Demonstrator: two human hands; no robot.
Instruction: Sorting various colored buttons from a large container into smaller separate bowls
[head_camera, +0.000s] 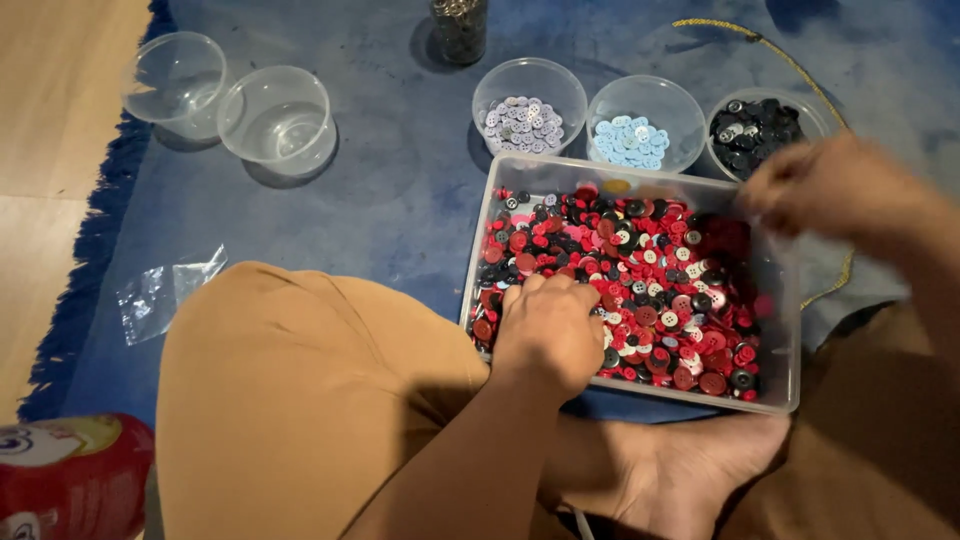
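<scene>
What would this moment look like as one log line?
left hand: in button tray | right hand: blurred above tray's right side | three small bowls: sorted buttons

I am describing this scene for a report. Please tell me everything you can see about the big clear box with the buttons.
The box is rectangular, of clear, thin plastic, with rounded corners and no lid on it. It sits flat on the blue rug, in front of the person's legs. It holds a loose heap of buttons, mostly red, with black, white and a few pink ones. The left hand rests inside on the buttons, fingers curled. The right hand, blurred, is above its far right corner. Three small round tubs stand just behind it.
</scene>
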